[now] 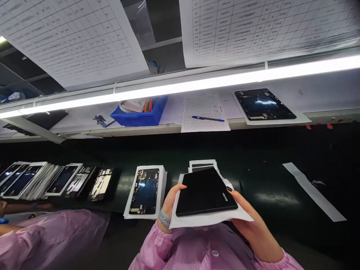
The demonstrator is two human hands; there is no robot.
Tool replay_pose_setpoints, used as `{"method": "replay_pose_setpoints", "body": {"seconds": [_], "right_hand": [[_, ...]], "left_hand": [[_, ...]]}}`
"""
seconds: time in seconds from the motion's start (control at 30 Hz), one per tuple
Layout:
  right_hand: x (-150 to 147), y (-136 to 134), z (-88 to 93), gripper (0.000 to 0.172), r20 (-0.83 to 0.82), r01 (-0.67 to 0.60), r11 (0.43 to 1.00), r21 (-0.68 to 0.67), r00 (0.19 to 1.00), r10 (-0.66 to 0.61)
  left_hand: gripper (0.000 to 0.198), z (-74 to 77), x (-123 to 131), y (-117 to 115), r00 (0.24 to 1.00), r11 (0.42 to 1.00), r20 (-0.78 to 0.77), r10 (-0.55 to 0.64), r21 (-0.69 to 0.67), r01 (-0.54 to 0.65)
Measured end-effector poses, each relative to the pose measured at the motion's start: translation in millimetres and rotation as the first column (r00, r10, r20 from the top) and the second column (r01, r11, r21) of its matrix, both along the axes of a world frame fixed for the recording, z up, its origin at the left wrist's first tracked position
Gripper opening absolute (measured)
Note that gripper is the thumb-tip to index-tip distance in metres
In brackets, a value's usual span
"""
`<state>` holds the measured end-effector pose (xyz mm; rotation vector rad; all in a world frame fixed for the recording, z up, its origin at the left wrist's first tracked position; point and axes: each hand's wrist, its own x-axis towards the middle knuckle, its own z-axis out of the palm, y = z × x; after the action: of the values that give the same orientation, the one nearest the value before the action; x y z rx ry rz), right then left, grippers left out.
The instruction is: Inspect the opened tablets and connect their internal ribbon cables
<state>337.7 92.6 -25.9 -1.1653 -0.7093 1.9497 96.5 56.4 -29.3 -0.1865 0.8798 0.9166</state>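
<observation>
The black tablet (206, 191) lies back side up, a plain matte shell with small pale lettering near its right edge. It rests on a white sheet (208, 219) that juts out around it. Both are held slightly tilted, just right of the open-framed tablet (144, 191).

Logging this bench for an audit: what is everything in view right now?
tablet: one, black, on sheet in both hands
sheet: one, white, under tablet
opened tablet: one, dark, on white stack, left of hands
tablet row: several, dark and white, far left
bin: one, blue, shelf
pen: one, blue, on shelf
shelf tablet: one, black, shelf right
strip: one, white, belt right
sleeve: one, pink, co-worker's, lower left
left hand: one, holds tablet's left edge
right hand: one, holds tablet's right edge
</observation>
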Motion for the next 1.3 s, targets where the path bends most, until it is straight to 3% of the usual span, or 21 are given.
{"method": "replay_pose_setpoints", "body": {"seconds": [0.17,0.43,0.5,0.6,0.7,0.8,0.97,1.2,1.3], "right_hand": [[-4,-3,8.9,0.039,-0.111,0.036,0.99,-0.139,0.992,-0.052],[0,-10,-18.5,0.048,-0.145,0.088,0.98,-0.18,0.983,-0.115],[-4,-7,-20.2,0.041,-0.138,0.064,0.962,-0.264,0.985,-0.103],[-14,-4,-21.9,0.029,-0.176,-0.083,0.917,-0.39,0.984,0.014],[-26,-10,-30.7,0.027,-0.334,-0.243,0.911,-0.333,0.934,0.127],[-34,-18,-46.3,0.027,-0.43,-0.313,0.915,-0.255,0.884,0.183],[-36,-25,-62.5,0.033,-0.443,-0.349,0.91,-0.225,0.868,0.223],[-29,-27,-55.1,0.034,-0.427,-0.341,0.924,-0.175,0.872,0.241],[-20,-23,-53.4,0.036,-0.255,-0.241,0.969,-0.054,0.942,0.22]], "left_hand": [[0.03,4.0,-2,-2,0.996,0.998,0.073,0.043,-0.041,-0.04],[0.038,6.9,-5,0,0.985,0.996,0.146,0.089,-0.024,-0.086],[0.036,7.8,-8,-1,0.988,0.993,0.112,0.111,0.014,-0.113],[0.03,14.6,-10,-8,0.985,0.983,0.061,0.163,0.078,-0.167],[0.033,26.6,-5,-16,0.97,0.932,-0.045,0.239,0.29,-0.216],[0.046,37.1,4,-23,0.957,0.861,-0.14,0.254,0.484,-0.158],[0.052,42.7,16,-29,0.951,0.84,-0.231,0.206,0.54,-0.051],[0.051,45.3,17,-34,0.945,0.804,-0.256,0.203,0.595,-0.012],[0.052,41.5,8,-37,0.904,0.772,-0.392,0.173,0.624,0.123]]}}
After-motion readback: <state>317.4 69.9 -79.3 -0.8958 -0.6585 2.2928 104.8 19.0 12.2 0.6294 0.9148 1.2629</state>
